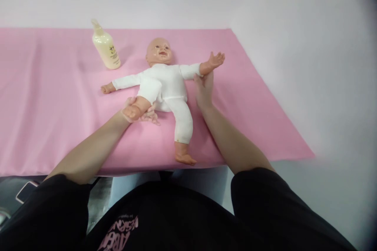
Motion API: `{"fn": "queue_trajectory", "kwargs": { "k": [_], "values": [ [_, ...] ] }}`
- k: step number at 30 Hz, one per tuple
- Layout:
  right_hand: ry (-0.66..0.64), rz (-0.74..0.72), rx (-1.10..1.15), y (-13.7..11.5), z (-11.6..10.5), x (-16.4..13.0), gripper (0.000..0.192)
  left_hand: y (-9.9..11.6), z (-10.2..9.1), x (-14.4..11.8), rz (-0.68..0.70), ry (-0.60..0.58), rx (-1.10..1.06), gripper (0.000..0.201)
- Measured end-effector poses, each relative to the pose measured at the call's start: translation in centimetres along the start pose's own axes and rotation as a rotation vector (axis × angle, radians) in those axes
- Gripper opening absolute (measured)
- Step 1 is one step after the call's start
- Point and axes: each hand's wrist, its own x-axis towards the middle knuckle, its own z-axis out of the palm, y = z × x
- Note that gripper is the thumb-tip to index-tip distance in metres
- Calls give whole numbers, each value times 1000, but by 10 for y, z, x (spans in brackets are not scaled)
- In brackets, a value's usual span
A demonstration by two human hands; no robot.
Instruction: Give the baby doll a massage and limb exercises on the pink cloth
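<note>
Far left on the pink sheet [44,94]: a cream lotion bottle [106,49], upright with a slight lean, well apart from both hands and just left of the doll's head.

Centre of the sheet: a baby doll [165,84] on its back in a white bodysuit, head toward the far edge, arms spread wide, feet toward the near edge.

Left hand [140,113] under the doll's raised leg on the left side, palm up, fingers half curled beneath the calf and bare foot, cradling rather than pinching. Better kept that way: support spread along the calf, no squeeze at the ankle, leg bent and lifted only as far as the hip allows. Thumb hidden behind the foot, so grip on that side cannot be told.

Other leg lying straight, foot at the near edge of the sheet, close to overhanging; worth sliding the body a little toward the far side before any larger move.

Right hand [203,88] just right of the torso, fingers extended and close together, fingertips touching the underside of the doll's outstretched arm near the wrist; holding nothing closed. Good as a light steadying prop; flat contact safer than a poke, keeping the arm level and the trunk from rolling while the leg is raised.

Near left corner, below the sheet: a phone [26,191], partly hidden by the sleeve.
</note>
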Motion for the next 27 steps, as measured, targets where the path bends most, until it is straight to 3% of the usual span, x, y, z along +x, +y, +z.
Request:
{"fn": "queue_trajectory", "kwargs": {
  "k": [2,5,11,20,24,27],
  "values": [
    [-31,-96,-59,-3,3,-5,60,5,3,2,38,174,-55,79],
    [-119,-152,-181,-2,6,-9,46,8,11,7,55,340,-123,71],
    [-356,-389,-452,9,2,-6,39,7,19,15,34,512,-249,66],
    [-375,-415,-539,14,2,-3,35,2,9,12,0,478,-191,76],
    [-360,-403,-497,10,4,-4,36,-1,4,8,19,386,-149,72],
    [-303,-340,-408,6,5,-6,38,-3,4,3,19,253,-84,73]
  ]
}}
